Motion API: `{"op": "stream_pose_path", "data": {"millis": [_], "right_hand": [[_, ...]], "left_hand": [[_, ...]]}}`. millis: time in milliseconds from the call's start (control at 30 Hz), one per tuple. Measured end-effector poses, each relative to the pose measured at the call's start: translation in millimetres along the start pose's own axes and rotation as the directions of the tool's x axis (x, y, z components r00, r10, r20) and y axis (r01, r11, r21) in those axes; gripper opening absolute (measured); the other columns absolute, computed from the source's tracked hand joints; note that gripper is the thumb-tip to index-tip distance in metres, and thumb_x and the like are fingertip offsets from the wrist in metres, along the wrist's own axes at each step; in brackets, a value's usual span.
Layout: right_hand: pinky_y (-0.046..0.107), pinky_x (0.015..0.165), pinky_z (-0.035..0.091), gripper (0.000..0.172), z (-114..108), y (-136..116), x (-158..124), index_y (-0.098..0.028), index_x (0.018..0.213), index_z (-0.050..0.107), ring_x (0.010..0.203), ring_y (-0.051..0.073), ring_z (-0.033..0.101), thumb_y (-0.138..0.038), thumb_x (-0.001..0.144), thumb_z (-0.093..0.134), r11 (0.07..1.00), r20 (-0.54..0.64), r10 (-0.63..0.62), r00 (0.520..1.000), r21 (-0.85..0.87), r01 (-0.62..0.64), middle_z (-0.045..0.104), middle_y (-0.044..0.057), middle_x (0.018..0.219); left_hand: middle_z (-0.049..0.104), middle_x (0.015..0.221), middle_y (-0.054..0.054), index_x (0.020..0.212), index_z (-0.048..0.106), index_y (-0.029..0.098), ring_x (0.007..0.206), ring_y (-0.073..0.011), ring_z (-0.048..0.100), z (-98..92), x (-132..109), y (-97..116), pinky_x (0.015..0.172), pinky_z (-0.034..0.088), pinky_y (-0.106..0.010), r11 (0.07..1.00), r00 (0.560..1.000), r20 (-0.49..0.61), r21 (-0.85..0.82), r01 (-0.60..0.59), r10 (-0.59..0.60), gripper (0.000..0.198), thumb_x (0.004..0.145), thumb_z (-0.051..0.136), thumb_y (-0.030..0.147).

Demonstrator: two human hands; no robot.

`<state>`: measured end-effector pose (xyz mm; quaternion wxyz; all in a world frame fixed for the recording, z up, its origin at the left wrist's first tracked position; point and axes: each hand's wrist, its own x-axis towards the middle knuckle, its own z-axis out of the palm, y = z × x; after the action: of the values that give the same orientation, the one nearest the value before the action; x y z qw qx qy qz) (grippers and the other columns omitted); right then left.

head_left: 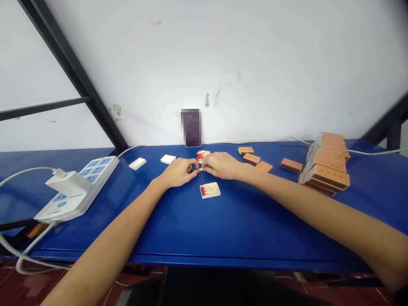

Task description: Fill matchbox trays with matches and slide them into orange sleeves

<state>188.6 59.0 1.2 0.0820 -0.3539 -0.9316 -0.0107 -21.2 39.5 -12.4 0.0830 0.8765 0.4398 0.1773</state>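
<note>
My left hand (179,173) and my right hand (221,165) meet over the blue table, fingertips almost touching. Both pinch a few matches (200,169) between them; only a small pale bit shows, so their number is hidden. Just behind the fingers lies a loose pile of red-headed matches (200,156), partly covered by my right hand. Nearer to me, an open white matchbox tray (210,195) holds several matches, their red heads pointing left.
Two white matchbox trays (137,163) lie left of my hands. On the right are several orange matchbox sleeves (251,159) and a tall stack of matchboxes (328,165). A power strip (95,187) with cables stands at left. A phone (193,127) leans on the wall.
</note>
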Motion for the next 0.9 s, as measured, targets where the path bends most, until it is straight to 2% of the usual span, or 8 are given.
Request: {"op": "stream_pose_path", "data": {"millis": [167,300,433,533,600,733,900], "right_hand": [[0.032,0.064,0.034,0.021,-3,-2,-3,-0.017,0.109,0.063,0.089,0.023,0.065,-0.026,0.099,0.048,0.996,0.026,-0.077,0.997,-0.046,0.078,0.070,0.011,0.105],[0.032,0.066,0.036,0.023,-5,-4,-5,-0.016,0.113,0.060,0.089,0.023,0.066,-0.026,0.101,0.044,0.995,0.065,-0.089,0.994,-0.049,0.092,0.070,0.012,0.109],[0.033,0.066,0.037,0.025,-10,-7,-7,-0.013,0.115,0.059,0.087,0.024,0.067,-0.025,0.101,0.042,0.992,0.113,-0.068,0.991,-0.094,0.078,0.071,0.016,0.106],[0.032,0.066,0.038,0.025,-14,-8,-8,-0.013,0.114,0.059,0.086,0.024,0.067,-0.026,0.100,0.044,0.996,0.166,-0.061,0.984,-0.052,0.071,0.071,0.016,0.107],[0.032,0.065,0.038,0.022,-16,-10,-8,-0.014,0.111,0.060,0.084,0.023,0.066,-0.026,0.099,0.045,0.998,0.185,-0.059,0.981,-0.020,0.063,0.071,0.016,0.106],[0.031,0.062,0.036,0.019,-24,-17,-9,-0.013,0.107,0.061,0.078,0.021,0.063,-0.022,0.098,0.046,0.999,0.215,-0.043,0.976,0.024,0.039,0.070,0.016,0.103],[0.029,0.059,0.034,0.021,-47,-19,-14,-0.015,0.093,0.059,0.065,0.015,0.052,-0.025,0.099,0.041,0.994,0.343,-0.083,0.936,0.099,0.051,0.064,0.009,0.085]], "left_hand": [[0.057,0.063,0.003,0.101,0.062,0.019,0.055,-0.0141,0.051,-0.2,1,3,0.055,0.030,-0.026,1.000,1.000,0.026,0.023,0.004,-0.004,0.023,0.093,0.052,0.038],[0.060,0.063,0.002,0.096,0.060,0.020,0.056,-0.0155,0.055,-0.4,1,7,0.056,0.033,-0.027,0.999,0.997,0.071,0.045,-0.004,0.001,0.022,0.095,0.049,0.039],[0.067,0.079,-0.006,0.100,0.057,0.018,0.067,-0.0217,0.063,-0.4,2,13,0.059,0.036,-0.031,0.978,0.993,0.116,0.205,-0.023,-0.001,0.026,0.098,0.041,0.038],[0.068,0.086,-0.012,0.106,0.056,0.015,0.074,-0.0267,0.065,-0.5,2,21,0.061,0.039,-0.034,0.945,0.985,0.170,0.327,-0.024,-0.034,0.031,0.100,0.035,0.038],[0.068,0.087,-0.013,0.109,0.055,0.014,0.074,-0.0277,0.065,-1.2,2,25,0.062,0.040,-0.035,0.936,0.979,0.199,0.352,-0.021,-0.053,0.033,0.101,0.033,0.037],[0.067,0.084,-0.012,0.107,0.055,0.015,0.070,-0.0250,0.063,-6.8,1,27,0.062,0.040,-0.034,0.962,0.972,0.233,0.273,-0.027,-0.039,0.029,0.100,0.035,0.035],[0.061,0.073,-0.003,0.094,0.058,0.016,0.060,-0.0154,0.054,-25.9,-3,36,0.057,0.036,-0.028,0.997,0.963,0.259,0.005,-0.073,0.070,0.026,0.098,0.041,0.035]]}}
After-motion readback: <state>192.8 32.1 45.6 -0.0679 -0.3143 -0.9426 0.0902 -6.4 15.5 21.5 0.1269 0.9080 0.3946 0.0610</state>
